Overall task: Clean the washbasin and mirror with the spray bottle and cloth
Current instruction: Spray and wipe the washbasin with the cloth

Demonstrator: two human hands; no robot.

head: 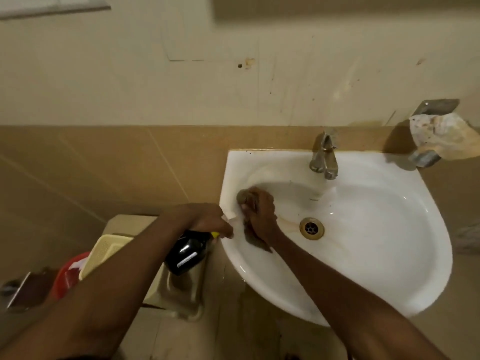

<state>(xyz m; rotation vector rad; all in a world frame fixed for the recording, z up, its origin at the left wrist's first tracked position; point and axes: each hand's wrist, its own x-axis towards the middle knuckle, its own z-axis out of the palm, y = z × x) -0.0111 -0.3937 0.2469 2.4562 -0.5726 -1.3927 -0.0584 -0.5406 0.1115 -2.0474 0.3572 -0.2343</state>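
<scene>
Washbasin [363, 268], white, corner-shaped, fixed against a tan tile band with cream wall above; brownish stain streaks run from under the tap [324, 158] down to the brass drain [311, 228], and specks sit along the back rim. Your right hand [261, 213] is inside the bowl at its left slope, fingers curled round a dark cloth [253, 236], pressing it against the porcelain; cloth bunches above the knuckles and trails below the wrist. Your left hand [205, 219] sits just at the basin's left rim, fingers wrapped on the head of the spray bottle [188, 253], a dark bottle with a yellow bit at the nozzle, body hanging down outside the basin, over a beige ledge [176, 289]. Nozzle end touches or nearly touches the rim, can't tell which. Left of the basin, lower down: a cream plastic tray [104, 253] tilted, something red [68, 275] behind it, a dark metal-edged item [23, 289] at the far left, all blurred. Right of the basin, a metal wall holder [431, 133] with crumpled stained paper or cloth [446, 136] stuffed in it, just off the back right corner. A pale framed edge at the top left [52, 6] may be the mirror, too little shows to say. Open room: the bowl's right half and front curve are bare porcelain; the tap stands at the back middle, near your right hand but apart from it. Your two hands are close together at the left rim.
</scene>
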